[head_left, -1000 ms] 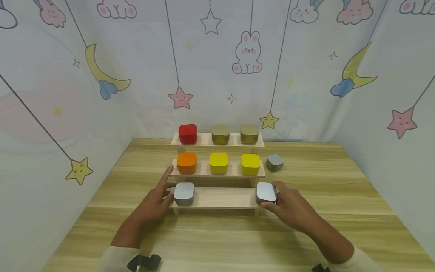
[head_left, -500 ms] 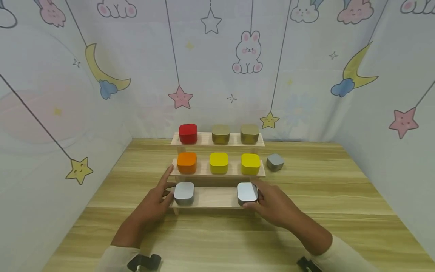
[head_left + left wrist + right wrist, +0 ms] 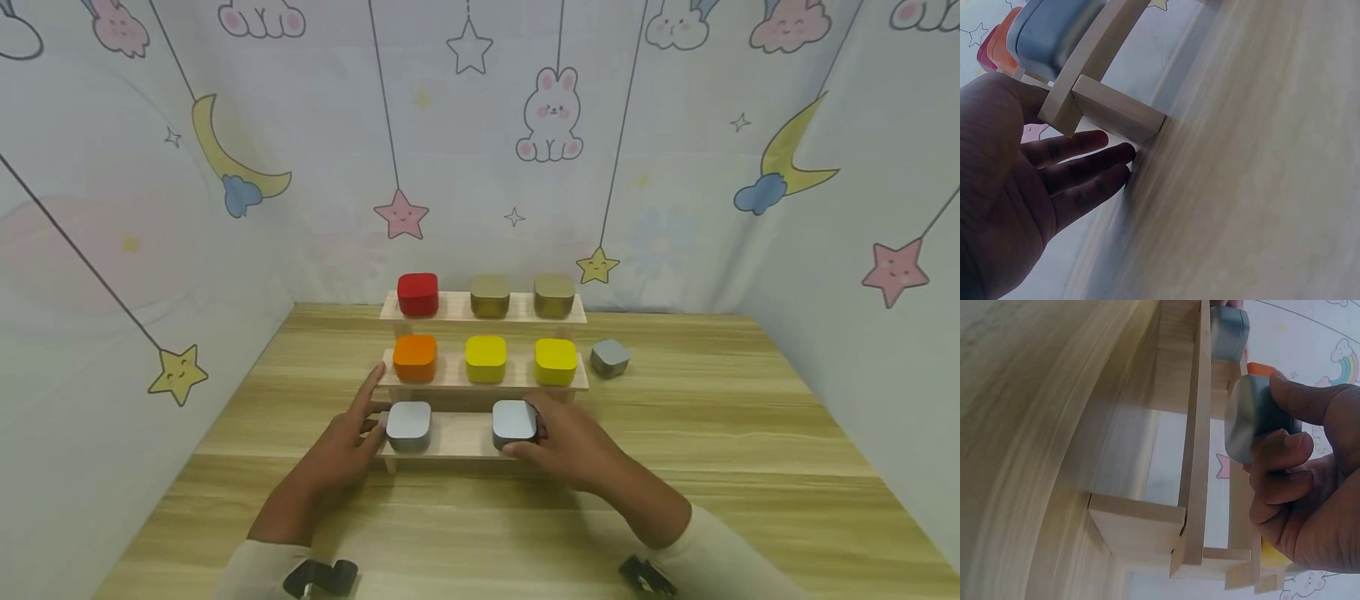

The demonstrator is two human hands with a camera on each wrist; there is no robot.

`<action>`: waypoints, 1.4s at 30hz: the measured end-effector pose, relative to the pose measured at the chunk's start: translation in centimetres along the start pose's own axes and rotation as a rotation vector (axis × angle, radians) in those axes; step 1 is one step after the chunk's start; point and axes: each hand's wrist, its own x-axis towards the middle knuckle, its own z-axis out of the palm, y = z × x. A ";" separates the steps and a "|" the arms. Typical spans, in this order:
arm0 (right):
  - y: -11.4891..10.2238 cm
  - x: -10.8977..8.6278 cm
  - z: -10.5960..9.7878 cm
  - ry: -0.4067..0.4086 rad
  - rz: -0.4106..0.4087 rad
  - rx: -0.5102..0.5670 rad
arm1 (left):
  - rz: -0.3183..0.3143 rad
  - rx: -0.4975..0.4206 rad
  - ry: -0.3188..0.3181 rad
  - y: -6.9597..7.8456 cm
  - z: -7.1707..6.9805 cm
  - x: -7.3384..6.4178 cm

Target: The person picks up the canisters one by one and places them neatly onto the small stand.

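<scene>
My right hand (image 3: 573, 442) pinches a grey rounded block (image 3: 513, 423) between thumb and fingers, over the middle of the lowest wooden shelf (image 3: 461, 433). In the right wrist view this block (image 3: 1244, 419) appears tilted beside the shelf board, with the thumb on one side and bent fingers on the other. A second grey block (image 3: 408, 425) sits at the shelf's left end. There my left hand (image 3: 347, 446) rests against the shelf end. Its thumb is at the board and its other fingers (image 3: 1082, 169) are extended beside the shelf leg (image 3: 1119, 106).
On the middle step stand an orange block (image 3: 415, 358) and two yellow blocks (image 3: 486, 358). The top step bears a red block (image 3: 417, 294) and two olive blocks (image 3: 490, 296). Another grey block (image 3: 611, 357) lies on the table (image 3: 712, 400), right of the steps.
My right hand has carried the grey block leftward, from the right end of the lowest shelf to its middle. My left hand has stayed in place.
</scene>
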 end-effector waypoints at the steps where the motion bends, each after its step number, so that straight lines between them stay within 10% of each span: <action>1: -0.1 0.1 0.1 -0.004 -0.001 -0.003 | 0.003 -0.001 0.000 0.0 0.0 0.0; 42: -2.5 2.2 2.7 -0.056 -0.003 -0.075 | 0.019 0.002 -0.006 -0.1 -0.1 0.1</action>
